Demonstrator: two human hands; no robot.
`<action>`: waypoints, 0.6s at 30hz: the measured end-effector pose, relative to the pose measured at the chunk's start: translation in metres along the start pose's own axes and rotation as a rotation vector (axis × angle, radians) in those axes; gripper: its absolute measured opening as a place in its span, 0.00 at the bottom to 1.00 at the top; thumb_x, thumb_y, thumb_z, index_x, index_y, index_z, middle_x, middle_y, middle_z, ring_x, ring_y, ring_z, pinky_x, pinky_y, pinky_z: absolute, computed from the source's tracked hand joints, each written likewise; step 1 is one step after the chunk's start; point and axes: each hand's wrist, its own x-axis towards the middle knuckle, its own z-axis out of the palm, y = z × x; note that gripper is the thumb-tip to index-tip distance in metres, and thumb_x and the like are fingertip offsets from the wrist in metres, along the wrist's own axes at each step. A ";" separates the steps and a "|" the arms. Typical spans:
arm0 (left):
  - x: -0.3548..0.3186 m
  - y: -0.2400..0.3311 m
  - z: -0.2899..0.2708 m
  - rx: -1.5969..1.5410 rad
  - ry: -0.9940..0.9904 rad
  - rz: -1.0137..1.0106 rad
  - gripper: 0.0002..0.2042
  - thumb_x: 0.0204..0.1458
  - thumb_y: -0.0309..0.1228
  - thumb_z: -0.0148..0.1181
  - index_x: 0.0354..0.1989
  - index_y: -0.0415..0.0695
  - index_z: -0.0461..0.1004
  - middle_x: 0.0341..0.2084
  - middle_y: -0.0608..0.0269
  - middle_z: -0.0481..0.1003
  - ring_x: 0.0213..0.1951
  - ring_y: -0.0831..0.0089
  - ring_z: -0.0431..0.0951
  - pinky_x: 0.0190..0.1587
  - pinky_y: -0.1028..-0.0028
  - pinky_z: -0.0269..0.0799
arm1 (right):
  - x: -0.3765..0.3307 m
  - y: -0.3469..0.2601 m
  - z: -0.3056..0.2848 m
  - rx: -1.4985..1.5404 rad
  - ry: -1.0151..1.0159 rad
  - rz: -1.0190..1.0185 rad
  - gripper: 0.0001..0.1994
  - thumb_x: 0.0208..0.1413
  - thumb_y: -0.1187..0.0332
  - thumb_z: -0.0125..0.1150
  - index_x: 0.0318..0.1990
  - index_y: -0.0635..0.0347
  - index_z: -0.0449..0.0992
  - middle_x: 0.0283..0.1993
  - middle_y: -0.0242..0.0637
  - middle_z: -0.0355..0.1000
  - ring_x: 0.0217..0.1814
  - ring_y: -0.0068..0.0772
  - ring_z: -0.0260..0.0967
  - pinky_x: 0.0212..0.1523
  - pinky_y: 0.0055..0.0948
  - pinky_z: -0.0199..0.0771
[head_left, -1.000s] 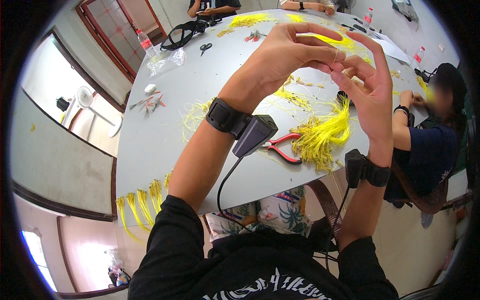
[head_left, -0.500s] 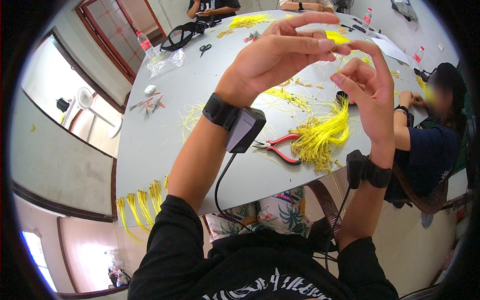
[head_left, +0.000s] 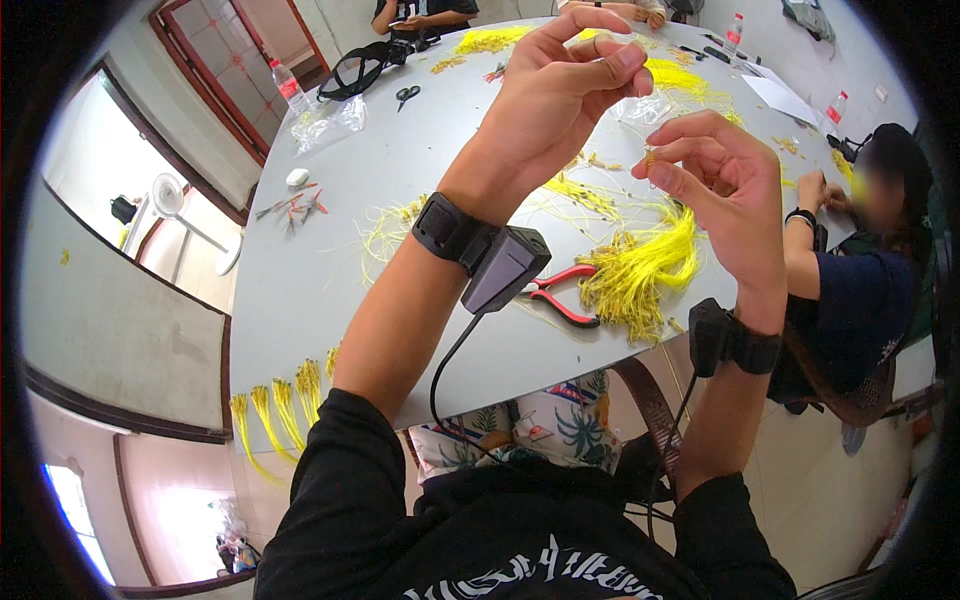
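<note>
Both my hands are raised over the table, a gap between them. My left hand [head_left: 565,95] is farther away, thumb and index finger pinched together; whatever they hold is too fine to make out. My right hand [head_left: 728,195] pinches a small gold-coloured coiled piece [head_left: 650,160] between thumb and fingertips. Below the right hand lies a thick bundle of yellow strands [head_left: 655,265] with gold-coloured ends. Red-handled pliers [head_left: 565,311] rest beside the bundle, their jaws partly hidden by the device on my left wrist.
Small yellow bunches [head_left: 285,405] hang along the near left table edge. Red-tipped grey pieces [head_left: 295,207], scissors [head_left: 407,95], a plastic bag [head_left: 335,125] and a bottle [head_left: 288,85] lie or stand farther left. A person [head_left: 850,270] sits at the right; others sit across the table [head_left: 330,250].
My hands have moved apart from their near-touching position. The left has shifted slightly up and left; the right fingertips have come lower, and the small gold-coloured piece now shows in them.
</note>
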 end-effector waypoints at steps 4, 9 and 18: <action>0.000 -0.001 0.004 0.043 -0.001 0.044 0.06 0.63 0.19 0.60 0.44 0.45 0.73 0.32 0.62 0.79 0.38 0.74 0.78 0.45 0.75 0.76 | -0.001 0.001 -0.004 -0.055 -0.023 0.045 0.09 0.57 0.75 0.72 0.44 0.63 0.81 0.40 0.32 0.82 0.26 0.09 0.67 0.26 0.11 0.59; -0.001 0.008 0.017 0.218 0.092 -0.034 0.12 0.59 0.17 0.63 0.48 0.42 0.71 0.29 0.61 0.79 0.36 0.70 0.82 0.42 0.73 0.78 | -0.001 0.000 -0.007 0.001 0.004 0.131 0.08 0.61 0.69 0.69 0.43 0.62 0.82 0.43 0.32 0.81 0.26 0.11 0.67 0.26 0.12 0.60; -0.011 -0.001 0.030 0.638 -0.050 -0.101 0.32 0.44 0.18 0.73 0.60 0.37 0.67 0.31 0.51 0.84 0.33 0.70 0.85 0.40 0.73 0.80 | 0.002 0.000 -0.006 0.143 0.198 0.086 0.16 0.69 0.56 0.60 0.49 0.61 0.83 0.42 0.31 0.82 0.30 0.13 0.70 0.27 0.16 0.61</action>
